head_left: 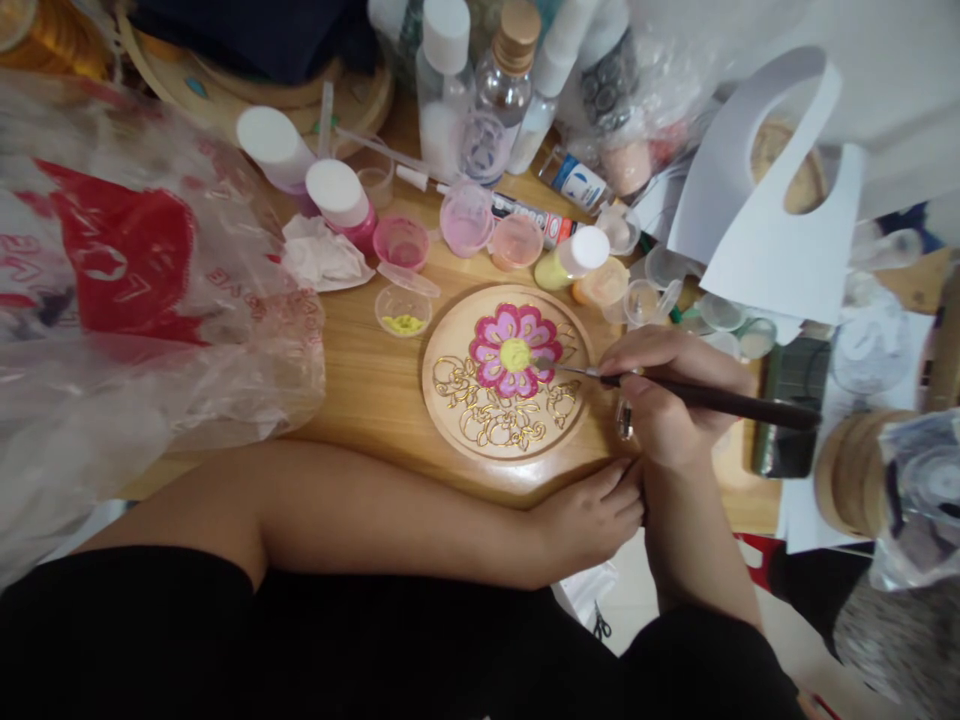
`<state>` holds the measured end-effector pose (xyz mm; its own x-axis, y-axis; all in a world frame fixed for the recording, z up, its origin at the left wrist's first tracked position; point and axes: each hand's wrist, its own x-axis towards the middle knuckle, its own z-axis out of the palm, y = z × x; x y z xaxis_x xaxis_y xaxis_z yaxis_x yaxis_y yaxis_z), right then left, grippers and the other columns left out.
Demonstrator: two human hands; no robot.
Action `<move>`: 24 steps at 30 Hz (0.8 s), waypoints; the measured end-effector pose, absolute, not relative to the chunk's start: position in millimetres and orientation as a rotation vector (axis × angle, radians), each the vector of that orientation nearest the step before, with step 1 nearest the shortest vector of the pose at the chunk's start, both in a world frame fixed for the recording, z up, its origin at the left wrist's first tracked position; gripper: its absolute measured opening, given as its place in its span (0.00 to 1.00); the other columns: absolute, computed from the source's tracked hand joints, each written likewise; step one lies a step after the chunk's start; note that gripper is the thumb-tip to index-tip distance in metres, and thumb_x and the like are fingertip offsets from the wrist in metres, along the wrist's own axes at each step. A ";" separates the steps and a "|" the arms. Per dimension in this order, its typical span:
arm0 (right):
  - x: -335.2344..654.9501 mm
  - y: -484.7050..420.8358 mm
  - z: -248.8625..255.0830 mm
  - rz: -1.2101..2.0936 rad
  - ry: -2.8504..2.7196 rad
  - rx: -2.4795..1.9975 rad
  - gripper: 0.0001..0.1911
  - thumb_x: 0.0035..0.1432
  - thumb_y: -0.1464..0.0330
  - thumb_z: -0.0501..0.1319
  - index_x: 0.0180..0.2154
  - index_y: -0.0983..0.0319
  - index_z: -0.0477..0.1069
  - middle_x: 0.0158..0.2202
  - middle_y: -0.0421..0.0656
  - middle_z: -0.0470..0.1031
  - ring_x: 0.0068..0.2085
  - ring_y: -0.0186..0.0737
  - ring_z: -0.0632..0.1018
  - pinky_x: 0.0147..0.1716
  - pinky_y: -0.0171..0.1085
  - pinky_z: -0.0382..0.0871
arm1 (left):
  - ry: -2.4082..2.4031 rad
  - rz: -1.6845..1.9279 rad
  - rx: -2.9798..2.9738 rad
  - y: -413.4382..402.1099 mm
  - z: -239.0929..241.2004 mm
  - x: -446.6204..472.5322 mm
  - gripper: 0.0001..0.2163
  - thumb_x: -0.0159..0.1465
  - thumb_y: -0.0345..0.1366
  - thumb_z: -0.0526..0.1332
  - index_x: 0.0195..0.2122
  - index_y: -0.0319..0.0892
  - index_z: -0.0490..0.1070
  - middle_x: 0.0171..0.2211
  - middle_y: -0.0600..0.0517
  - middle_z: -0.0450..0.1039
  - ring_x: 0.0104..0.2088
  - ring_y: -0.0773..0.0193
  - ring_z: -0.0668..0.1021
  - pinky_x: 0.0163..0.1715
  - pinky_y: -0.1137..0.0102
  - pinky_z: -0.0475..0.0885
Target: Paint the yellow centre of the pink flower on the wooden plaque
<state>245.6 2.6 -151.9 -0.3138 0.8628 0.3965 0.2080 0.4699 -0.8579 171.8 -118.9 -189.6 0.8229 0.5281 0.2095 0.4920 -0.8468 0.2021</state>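
Note:
My right hand (pixel 679 385) grips the dark handle of a small palette knife (pixel 720 398). The knife's thin metal blade reaches over a painted flower (pixel 517 350) with pink petals and a yellow centre; its tip is by the edge of that centre. The flower is on a round wooden board (pixel 450 420), which also bears gold-outlined, unpainted leaves and blossoms. My left hand (pixel 589 520) lies curled at the table's front edge, against my right wrist. Its fingertips are partly hidden, so I cannot make out whether it holds anything.
Left of the board stands a small cup (pixel 405 312) of yellow paste. Behind are pink and peach cups (pixel 517 243), white-capped jars (pixel 337 195) and bottles (pixel 504 100). A crinkled plastic bag (pixel 247 380) covers the left side; a dark box (pixel 791 410) and wooden rolls (pixel 851 470) are at right.

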 end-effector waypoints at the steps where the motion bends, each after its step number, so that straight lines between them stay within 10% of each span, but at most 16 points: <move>1: 245.4 2.5 -151.5 0.890 -1.794 -0.907 0.12 0.49 0.76 0.58 0.30 0.56 0.77 0.25 0.38 0.77 0.26 0.37 0.75 0.27 0.37 0.70 | 0.812 0.399 2.862 -118.8 -189.4 171.7 0.19 0.71 0.31 0.46 0.57 0.38 0.71 0.56 0.47 0.72 0.61 0.57 0.70 0.64 0.60 0.60; 24: 247.3 2.7 -153.2 0.926 -1.814 -0.937 0.10 0.52 0.76 0.59 0.31 0.57 0.77 0.26 0.38 0.77 0.27 0.36 0.76 0.28 0.37 0.69 | 0.830 0.418 2.863 -119.5 -190.3 173.0 0.18 0.71 0.32 0.47 0.56 0.40 0.72 0.56 0.48 0.73 0.60 0.58 0.71 0.63 0.61 0.60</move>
<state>247.3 2.7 -153.2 -0.3386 0.8718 0.3539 0.2247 0.4401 -0.8694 173.0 -119.5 -190.3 0.8102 0.5403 0.2272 0.5040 -0.8401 0.2007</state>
